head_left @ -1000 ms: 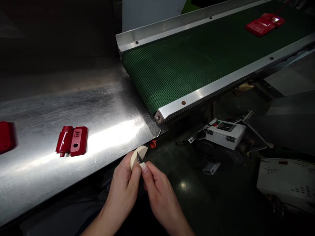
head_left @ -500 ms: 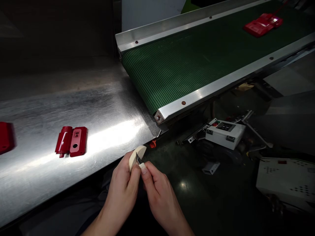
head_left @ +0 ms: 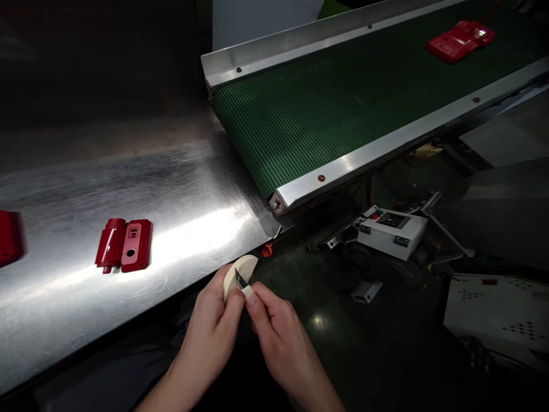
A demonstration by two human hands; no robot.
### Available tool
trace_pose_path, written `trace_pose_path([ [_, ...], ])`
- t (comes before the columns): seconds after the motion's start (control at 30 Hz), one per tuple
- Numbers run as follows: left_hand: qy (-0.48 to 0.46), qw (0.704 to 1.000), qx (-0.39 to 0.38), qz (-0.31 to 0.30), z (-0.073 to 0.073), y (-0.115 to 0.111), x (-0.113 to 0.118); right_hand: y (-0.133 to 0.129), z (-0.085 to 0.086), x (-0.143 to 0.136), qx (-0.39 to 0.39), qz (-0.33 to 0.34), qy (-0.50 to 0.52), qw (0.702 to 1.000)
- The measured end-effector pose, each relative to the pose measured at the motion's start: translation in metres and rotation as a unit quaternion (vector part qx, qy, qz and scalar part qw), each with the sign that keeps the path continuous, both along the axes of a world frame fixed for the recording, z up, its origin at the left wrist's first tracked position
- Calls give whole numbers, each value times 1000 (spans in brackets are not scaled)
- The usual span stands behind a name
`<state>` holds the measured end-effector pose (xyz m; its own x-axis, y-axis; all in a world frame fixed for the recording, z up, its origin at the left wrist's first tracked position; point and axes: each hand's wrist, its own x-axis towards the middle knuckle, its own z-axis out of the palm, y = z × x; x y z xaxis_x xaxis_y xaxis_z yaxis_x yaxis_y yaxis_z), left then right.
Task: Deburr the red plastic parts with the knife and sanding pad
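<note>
My left hand is closed around a cream-coloured piece with a curved, rounded outline. A small knife with a pointed dark blade and a pale handle end is pinched in my right hand, its blade against or just in front of the cream piece. Both hands are close together past the front edge of the metal table. To their left on the table lies a red plastic part with a dark round hole, next to a glossy red cylindrical part.
A metal table spans the left side, with another red part at its left edge. A green conveyor belt with metal side rails carries a red plastic piece. A white control box stands below at right.
The cream piece has turned slightly, so more of its flat face shows beside the blade. My hands have hardly moved, and the view has shifted a little.
</note>
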<state>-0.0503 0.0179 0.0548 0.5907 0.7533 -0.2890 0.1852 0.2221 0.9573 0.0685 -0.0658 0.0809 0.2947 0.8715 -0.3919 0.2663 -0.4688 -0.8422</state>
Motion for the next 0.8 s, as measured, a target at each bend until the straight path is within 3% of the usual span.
trace_pose_path([
  [0.8,26,999,-5,21,3,1,0,-1,1,-5,1,-9,-15,1000],
])
